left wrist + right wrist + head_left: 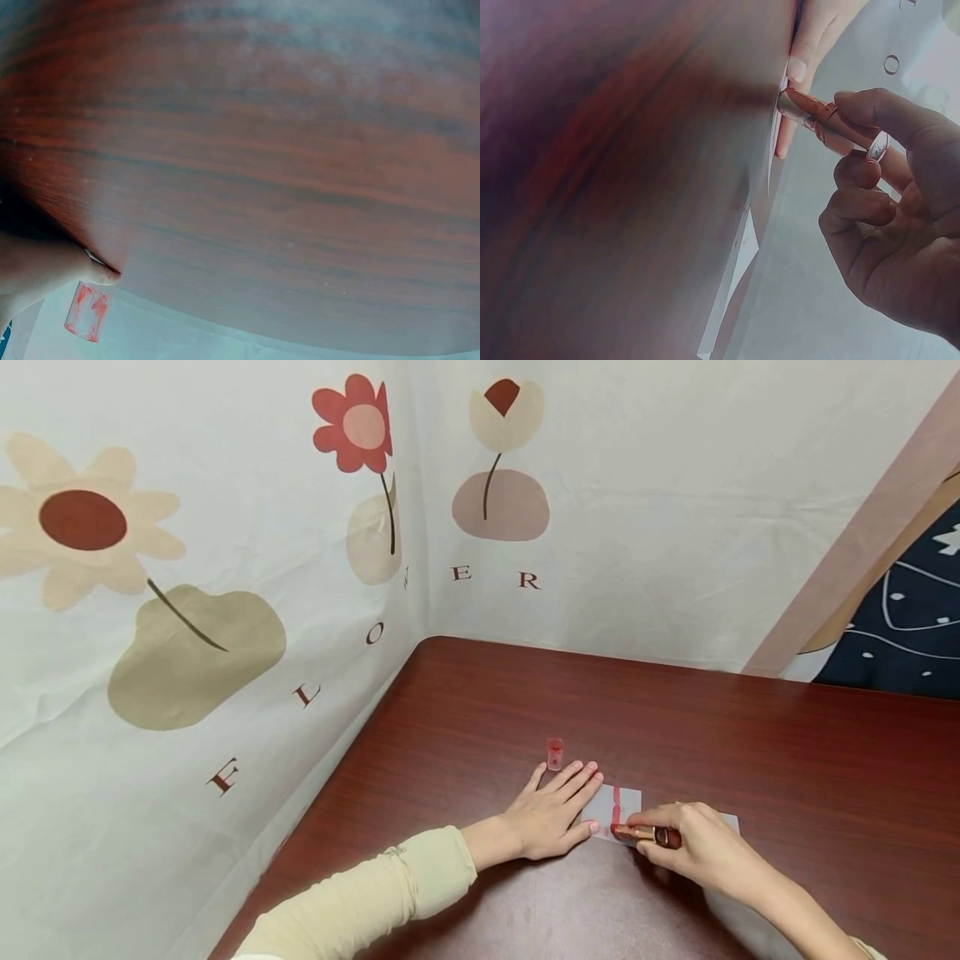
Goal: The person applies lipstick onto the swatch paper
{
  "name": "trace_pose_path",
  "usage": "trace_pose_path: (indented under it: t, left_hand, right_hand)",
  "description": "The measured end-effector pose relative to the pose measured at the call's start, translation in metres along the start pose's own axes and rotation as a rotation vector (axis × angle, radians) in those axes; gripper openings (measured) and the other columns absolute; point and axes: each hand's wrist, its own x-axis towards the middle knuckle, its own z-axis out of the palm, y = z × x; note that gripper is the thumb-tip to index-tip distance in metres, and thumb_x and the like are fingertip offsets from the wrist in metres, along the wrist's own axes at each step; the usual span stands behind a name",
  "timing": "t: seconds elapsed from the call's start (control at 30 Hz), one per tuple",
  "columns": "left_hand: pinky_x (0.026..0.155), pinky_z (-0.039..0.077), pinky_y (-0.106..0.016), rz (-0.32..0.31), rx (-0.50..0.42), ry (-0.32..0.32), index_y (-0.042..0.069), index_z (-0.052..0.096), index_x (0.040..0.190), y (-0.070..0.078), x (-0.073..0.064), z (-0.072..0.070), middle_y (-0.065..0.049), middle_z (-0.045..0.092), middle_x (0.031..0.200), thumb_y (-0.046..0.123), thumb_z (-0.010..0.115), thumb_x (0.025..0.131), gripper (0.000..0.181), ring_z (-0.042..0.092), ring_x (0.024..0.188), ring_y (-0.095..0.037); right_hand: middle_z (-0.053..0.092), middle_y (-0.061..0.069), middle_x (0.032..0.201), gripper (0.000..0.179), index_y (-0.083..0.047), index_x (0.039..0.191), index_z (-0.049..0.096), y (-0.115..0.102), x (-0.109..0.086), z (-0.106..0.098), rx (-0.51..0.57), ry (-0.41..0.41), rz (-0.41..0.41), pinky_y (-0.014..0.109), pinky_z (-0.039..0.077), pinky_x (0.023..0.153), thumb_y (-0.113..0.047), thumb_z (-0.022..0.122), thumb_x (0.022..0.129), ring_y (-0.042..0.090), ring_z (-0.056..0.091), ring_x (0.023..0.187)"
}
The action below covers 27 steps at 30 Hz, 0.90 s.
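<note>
A gold lipstick (639, 832) is touching the six-o'clock end of a red stripe (617, 804) on white paper (599, 808), the right hand (705, 847) pinching it from three o'clock. The left hand (549, 815) is lying spread at the paper's nine-o'clock edge.

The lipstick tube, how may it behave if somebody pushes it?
The lipstick tube would likely roll if lying down, since it looks round. Its shiny surface may feel slippery. The red stripe on the paper suggests its tip might smear.
</note>
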Motion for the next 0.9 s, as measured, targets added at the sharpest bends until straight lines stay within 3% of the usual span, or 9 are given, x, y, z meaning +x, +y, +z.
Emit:
trace_pose_path:
  t: [0.9]
  left_hand:
    - [0.109, 0.010, -0.049, -0.004, -0.009, -0.006, 0.021, 0.011, 0.151, -0.0012, -0.0016, -0.0006, 0.006, 0.005, 0.155, 0.052, 0.023, 0.098, 0.063, 0.002, 0.140, -0.010]
  right_hand:
    - [0.055, -0.021, 0.071, 0.022, -0.011, 0.089, 0.073, -0.0036, -0.0022, 0.0023, -0.037, 0.024, -0.011, 0.016, 0.035, 0.047, -0.004, 0.077, 0.069, -0.004, 0.039, 0.058]
